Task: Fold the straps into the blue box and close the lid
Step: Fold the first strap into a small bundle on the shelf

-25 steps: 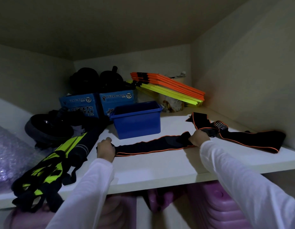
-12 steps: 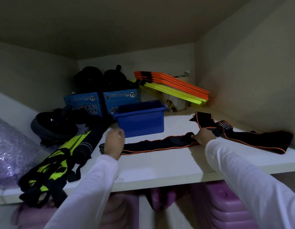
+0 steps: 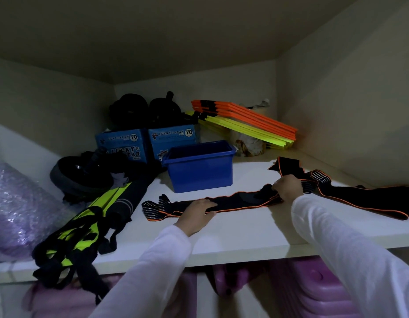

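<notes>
An open blue box (image 3: 200, 172) stands on the white shelf (image 3: 233, 235), no lid in view. In front of it lies a black strap with orange edging (image 3: 240, 201), stretched left to right. My left hand (image 3: 196, 214) lies flat on the strap's middle, fingers spread, pressing it down. My right hand (image 3: 287, 187) pinches the strap's bunched right end. The strap's striped left end (image 3: 153, 206) lies free. A second black and orange strap (image 3: 368, 197) lies to the right, running toward the side wall.
Black and neon-yellow gear (image 3: 84, 223) hangs over the shelf's left front edge. Behind are a black wheel (image 3: 79, 173), two blue Lucky Star cartons (image 3: 148, 143), orange and yellow flat bars (image 3: 244, 121), and purple bubble wrap (image 3: 17, 210) at far left. Purple bins (image 3: 313, 285) sit below.
My left hand has let go of the strap's left end and slid right onto its middle. My right hand has bunched the right end a little. The view has shifted slightly.
</notes>
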`<action>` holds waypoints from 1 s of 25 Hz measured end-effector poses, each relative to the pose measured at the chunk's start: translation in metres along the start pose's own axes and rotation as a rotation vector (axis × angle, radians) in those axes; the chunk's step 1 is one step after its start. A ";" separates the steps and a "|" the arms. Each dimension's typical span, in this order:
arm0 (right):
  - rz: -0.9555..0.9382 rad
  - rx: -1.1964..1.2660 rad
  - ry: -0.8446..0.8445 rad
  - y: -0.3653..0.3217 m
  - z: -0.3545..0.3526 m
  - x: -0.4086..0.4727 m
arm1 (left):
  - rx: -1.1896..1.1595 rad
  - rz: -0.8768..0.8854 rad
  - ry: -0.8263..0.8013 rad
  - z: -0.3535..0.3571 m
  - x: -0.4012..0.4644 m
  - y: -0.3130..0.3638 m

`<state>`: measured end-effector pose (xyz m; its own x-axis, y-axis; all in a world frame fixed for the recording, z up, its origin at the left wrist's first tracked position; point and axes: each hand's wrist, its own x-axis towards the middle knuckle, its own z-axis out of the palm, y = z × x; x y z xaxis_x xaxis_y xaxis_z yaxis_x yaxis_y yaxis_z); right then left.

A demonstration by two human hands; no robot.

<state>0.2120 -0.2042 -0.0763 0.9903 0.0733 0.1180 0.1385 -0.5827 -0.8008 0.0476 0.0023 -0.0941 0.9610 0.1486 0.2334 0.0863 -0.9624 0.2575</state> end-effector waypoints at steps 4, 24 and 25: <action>-0.028 0.039 -0.038 0.001 0.001 0.000 | -0.027 -0.037 0.059 0.003 -0.001 -0.003; 0.059 -0.135 -0.213 -0.009 -0.007 -0.008 | 0.013 -0.182 0.016 -0.005 -0.001 -0.024; 0.048 -0.161 -0.204 -0.008 -0.005 -0.007 | 0.008 -0.197 0.008 -0.007 -0.002 -0.029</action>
<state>0.2035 -0.2041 -0.0676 0.9795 0.1945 -0.0522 0.1037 -0.7094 -0.6971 0.0416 0.0315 -0.0952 0.9232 0.3362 0.1861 0.2749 -0.9162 0.2916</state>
